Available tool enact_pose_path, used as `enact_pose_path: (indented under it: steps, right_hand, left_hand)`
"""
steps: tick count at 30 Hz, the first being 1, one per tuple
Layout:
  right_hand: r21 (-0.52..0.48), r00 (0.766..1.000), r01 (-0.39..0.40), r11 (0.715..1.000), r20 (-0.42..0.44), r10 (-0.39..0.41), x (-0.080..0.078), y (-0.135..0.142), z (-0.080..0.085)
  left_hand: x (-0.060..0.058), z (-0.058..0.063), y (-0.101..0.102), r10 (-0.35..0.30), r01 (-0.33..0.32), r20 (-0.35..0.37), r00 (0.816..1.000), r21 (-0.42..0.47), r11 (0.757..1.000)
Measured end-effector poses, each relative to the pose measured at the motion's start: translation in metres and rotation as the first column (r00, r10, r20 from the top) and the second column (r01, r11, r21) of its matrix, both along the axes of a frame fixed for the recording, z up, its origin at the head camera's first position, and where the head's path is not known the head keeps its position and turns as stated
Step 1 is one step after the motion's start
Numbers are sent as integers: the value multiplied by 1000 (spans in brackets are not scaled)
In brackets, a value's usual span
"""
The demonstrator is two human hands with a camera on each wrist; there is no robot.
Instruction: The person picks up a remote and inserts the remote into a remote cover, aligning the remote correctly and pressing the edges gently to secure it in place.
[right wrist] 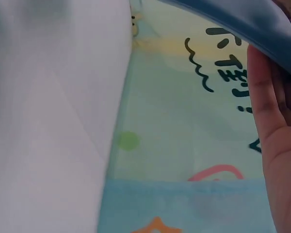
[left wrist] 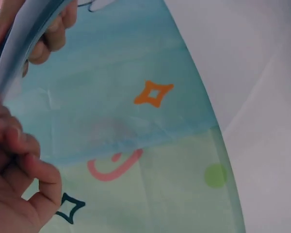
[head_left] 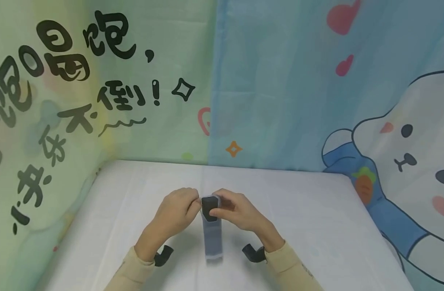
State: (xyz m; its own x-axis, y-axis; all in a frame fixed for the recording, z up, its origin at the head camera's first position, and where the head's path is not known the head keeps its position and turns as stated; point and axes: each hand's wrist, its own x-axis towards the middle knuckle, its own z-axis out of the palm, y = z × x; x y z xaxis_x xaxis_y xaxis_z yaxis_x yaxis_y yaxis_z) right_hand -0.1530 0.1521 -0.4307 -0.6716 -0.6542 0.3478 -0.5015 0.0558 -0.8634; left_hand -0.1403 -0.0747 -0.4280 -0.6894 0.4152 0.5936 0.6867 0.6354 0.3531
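Note:
A long, narrow blue-grey packet [head_left: 212,240] with a black panel [head_left: 208,204] at its upper end is held up over the table; its exact kind is unclear. My right hand [head_left: 238,208] grips its upper right side, thumb on the black panel and fingers behind. At the upper left edge, my left hand [head_left: 179,210] has its fingers curled, and the left wrist view shows the fingertips of that hand [left wrist: 22,174] pinching an end of the packet [left wrist: 26,36]. In the right wrist view the packet [right wrist: 252,29] crosses above the right palm [right wrist: 281,145].
A white-covered table [head_left: 298,226] lies under both hands. Behind it hangs a printed cloth backdrop [head_left: 272,101] with lettering and a cartoon animal. Black wrist pieces [head_left: 164,256] sit beside the cuffs of the beige sleeves [head_left: 292,262].

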Motion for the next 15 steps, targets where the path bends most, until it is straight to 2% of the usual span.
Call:
enact_pose_path:
  steps: [4,6,8,10,12,14,15]
  right_hand:
    - [22,999,-14,1000,-32,15,-1,0,9]
    - [33,999,-10,999,-35,11,-1,-1,11]
    - [45,999,9,999,-34,-8,-2,-1,11]
    - [46,999,33,998,-35,-31,-2,0,11]
    - [39,997,58,998,-44,-56,-3,1,11]
    - [19,996,76,997,-52,-75,-3,3,11]
    - [5,996,81,997,-47,-81,-3,3,10]
  left_hand:
    - [1,1,1,12,-9,-26,1000,121,993]
    - [1,2,2,18,-7,-81,997,136,991]
    - [1,3,4,13,7,-169,986,119,993]
    - [2,4,5,3,21,-280,960,84,996]
    - [2,6,7,-9,31,-383,924,51,998]
    - [3,8,9,-23,39,-453,891,26,999]
    - [4,9,10,-31,46,-472,881,19,999]
